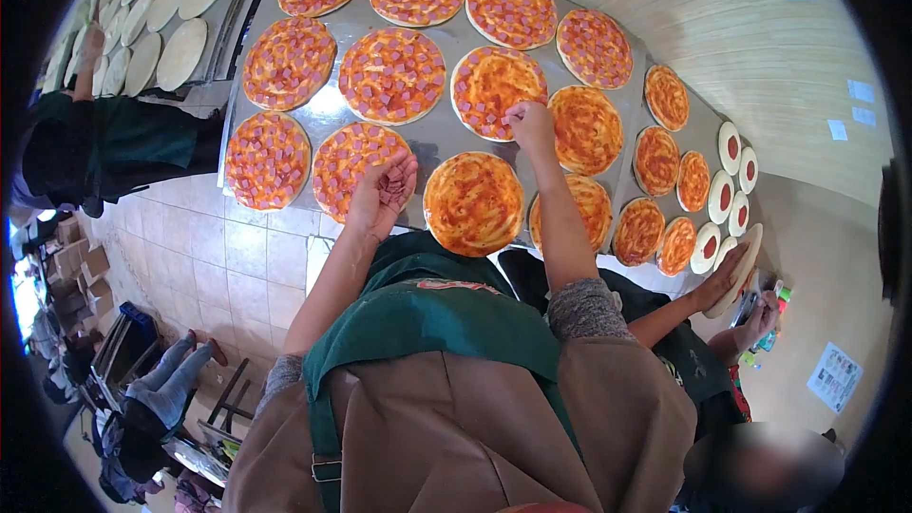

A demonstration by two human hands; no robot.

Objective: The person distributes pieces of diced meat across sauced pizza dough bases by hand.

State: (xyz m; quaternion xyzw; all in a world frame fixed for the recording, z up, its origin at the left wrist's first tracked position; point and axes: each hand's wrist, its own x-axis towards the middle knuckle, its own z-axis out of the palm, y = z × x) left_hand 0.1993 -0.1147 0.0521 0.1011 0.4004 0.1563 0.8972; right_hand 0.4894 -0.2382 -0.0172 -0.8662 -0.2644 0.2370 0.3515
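Note:
My left hand is palm up and cupped around small pink ham cubes, above the edge of a ham-covered pizza. My right hand is pinched at the lower right edge of another pizza; whatever its fingertips hold is too small to make out. That pizza has ham cubes on its left and lower parts, while its upper part shows sauce. Nearest my apron lies a pizza with sauce only. Another sauce-only pizza lies just right of my right wrist.
Several ham-topped pizzas cover the metal table. At right are smaller sauced pizzas and pale bases with red centres. A co-worker's hand holds a dough base. Another person stands left beside plain bases.

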